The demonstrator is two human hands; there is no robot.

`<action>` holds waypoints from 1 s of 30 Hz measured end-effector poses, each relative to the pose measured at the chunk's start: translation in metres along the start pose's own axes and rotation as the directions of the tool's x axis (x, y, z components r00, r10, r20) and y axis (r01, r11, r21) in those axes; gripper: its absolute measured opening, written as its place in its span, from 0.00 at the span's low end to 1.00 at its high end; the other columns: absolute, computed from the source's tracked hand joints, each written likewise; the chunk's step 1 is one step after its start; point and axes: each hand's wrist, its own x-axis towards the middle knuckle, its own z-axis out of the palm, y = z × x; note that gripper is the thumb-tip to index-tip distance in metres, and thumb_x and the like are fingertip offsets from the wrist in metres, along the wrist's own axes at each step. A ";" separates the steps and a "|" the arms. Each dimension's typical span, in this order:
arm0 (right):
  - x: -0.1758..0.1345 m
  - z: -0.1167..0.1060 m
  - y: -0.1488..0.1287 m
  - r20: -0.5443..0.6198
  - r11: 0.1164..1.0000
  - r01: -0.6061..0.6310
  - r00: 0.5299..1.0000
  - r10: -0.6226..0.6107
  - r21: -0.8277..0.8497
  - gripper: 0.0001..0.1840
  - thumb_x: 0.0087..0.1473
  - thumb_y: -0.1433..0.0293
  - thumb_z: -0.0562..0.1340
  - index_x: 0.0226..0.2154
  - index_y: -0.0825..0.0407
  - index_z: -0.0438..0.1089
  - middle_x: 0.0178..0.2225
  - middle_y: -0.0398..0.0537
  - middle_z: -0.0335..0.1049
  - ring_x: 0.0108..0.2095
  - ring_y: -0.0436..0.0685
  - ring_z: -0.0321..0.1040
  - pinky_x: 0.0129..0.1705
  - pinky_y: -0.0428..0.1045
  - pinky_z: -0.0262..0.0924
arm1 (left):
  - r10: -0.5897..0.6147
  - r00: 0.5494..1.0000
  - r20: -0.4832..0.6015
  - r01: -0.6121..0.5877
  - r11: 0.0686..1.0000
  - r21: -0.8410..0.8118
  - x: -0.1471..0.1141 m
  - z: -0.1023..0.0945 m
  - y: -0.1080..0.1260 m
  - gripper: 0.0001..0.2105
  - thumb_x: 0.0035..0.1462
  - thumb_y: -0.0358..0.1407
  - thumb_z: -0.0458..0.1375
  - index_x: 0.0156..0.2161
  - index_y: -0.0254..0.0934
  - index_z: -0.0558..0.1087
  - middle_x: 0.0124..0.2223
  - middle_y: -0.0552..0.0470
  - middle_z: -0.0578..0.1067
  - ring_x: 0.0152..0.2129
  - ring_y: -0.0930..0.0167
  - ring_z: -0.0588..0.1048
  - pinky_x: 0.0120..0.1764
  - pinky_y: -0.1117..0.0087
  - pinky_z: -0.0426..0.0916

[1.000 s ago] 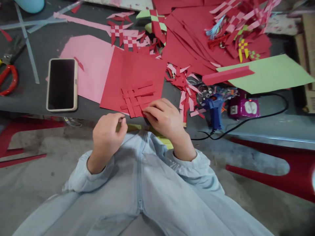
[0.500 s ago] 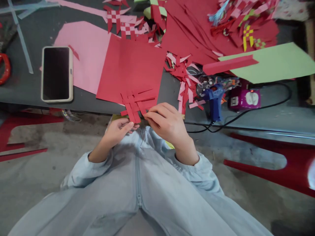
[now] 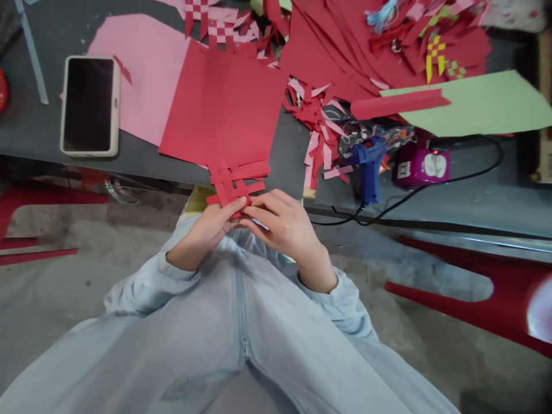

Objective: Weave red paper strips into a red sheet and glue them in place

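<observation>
While the left hand (image 3: 213, 225) pinches the woven red strips (image 3: 228, 185) by their lower end, thumb on top, the right hand (image 3: 282, 223) curls at their lower-right corner; whether it grips one, I cannot tell. Near the frame's centre, the weave extends above both hands, loose ends pointing right.

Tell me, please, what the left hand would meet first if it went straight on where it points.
Probably the right hand, whose fingers lie just ahead of the left hand; depth is unclear, so they may be touching.
</observation>
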 end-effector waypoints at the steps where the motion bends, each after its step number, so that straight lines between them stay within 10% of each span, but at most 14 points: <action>1: -0.002 -0.001 0.001 -0.013 1.000 0.010 1.000 -0.009 0.015 0.09 0.64 0.68 0.60 0.36 0.53 0.76 0.34 0.51 0.76 0.35 0.56 0.66 0.38 0.52 0.65 | 0.009 1.000 -0.002 -0.009 1.000 0.003 0.000 0.001 -0.001 0.12 0.55 0.42 0.65 0.40 0.35 0.77 0.39 0.48 0.82 0.34 0.70 0.80 0.37 0.70 0.76; 12: -0.003 -0.001 0.017 -0.137 0.958 -0.040 0.991 0.000 -0.285 0.06 0.62 0.74 0.61 0.36 0.51 0.74 0.34 0.49 0.75 0.35 0.56 0.66 0.37 0.52 0.59 | -0.078 0.997 -0.001 0.078 0.995 0.058 -0.012 0.000 -0.007 0.12 0.56 0.44 0.63 0.34 0.35 0.77 0.26 0.51 0.80 0.23 0.72 0.78 0.29 0.72 0.73; 30: -0.018 -0.006 0.032 -0.243 0.972 0.026 0.966 -0.085 -0.234 0.06 0.56 0.76 0.63 0.35 0.49 0.71 0.33 0.46 0.74 0.34 0.55 0.66 0.36 0.52 0.62 | -0.161 0.976 0.145 0.164 0.986 -0.012 -0.023 0.003 -0.006 0.12 0.60 0.42 0.64 0.40 0.33 0.79 0.32 0.47 0.83 0.26 0.71 0.80 0.32 0.72 0.76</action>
